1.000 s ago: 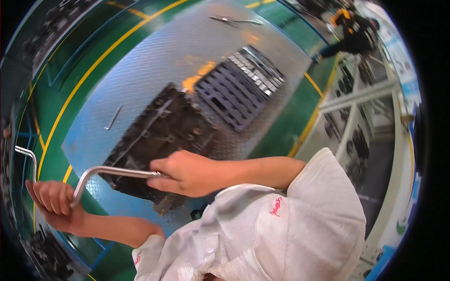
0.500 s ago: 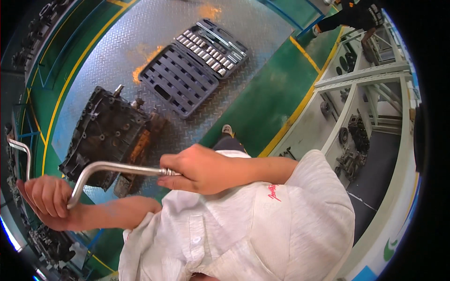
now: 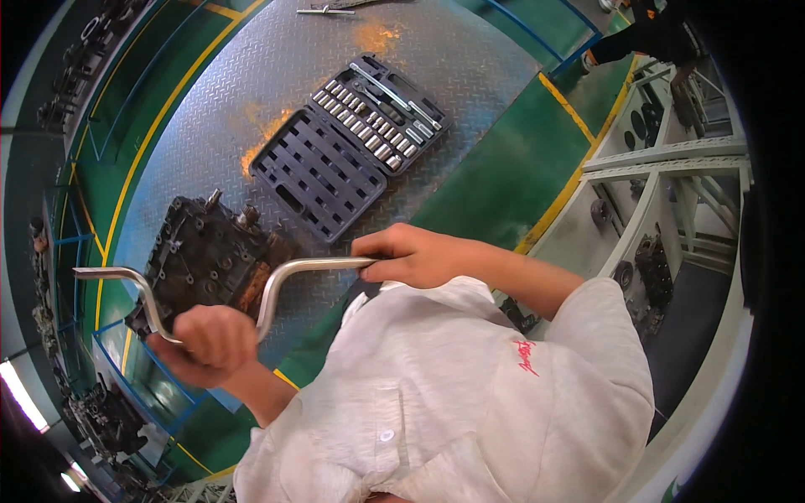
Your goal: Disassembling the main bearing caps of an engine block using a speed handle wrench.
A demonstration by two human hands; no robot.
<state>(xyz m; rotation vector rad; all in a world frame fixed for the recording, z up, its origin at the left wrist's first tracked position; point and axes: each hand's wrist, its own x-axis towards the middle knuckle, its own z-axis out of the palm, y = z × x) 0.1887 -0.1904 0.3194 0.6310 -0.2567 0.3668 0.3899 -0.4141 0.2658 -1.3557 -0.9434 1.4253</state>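
Observation:
A bent chrome speed brace (image 3: 289, 272) is held crosswise in front of my chest. My left hand (image 3: 210, 342) wraps round the middle of its crank, and one arm of the brace sticks out past it to the left. At the other end my right hand (image 3: 411, 256) is closed on the shaft, thumb and fingers round it, hiding the tip. Beyond the brace a dark, dirty engine block (image 3: 205, 260) lies on the metal plate, partly covered by the brace and my left hand. An opened socket set case (image 3: 319, 172) rests farther off, with several chrome sockets in its far half.
The work surface is a patterned metal plate (image 3: 251, 67) with orange stains. A T-shaped metal tool (image 3: 327, 11) lies at its far edge. A pale shelf rack (image 3: 662, 163) with engine parts stands on the right. Another person (image 3: 654, 38) is at the far right. Blue rails (image 3: 134, 84) run along the left.
Both hands have moved up and to the right with the brace. The whole view has shifted, so the case and block appear lower and the T-shaped tool now shows.

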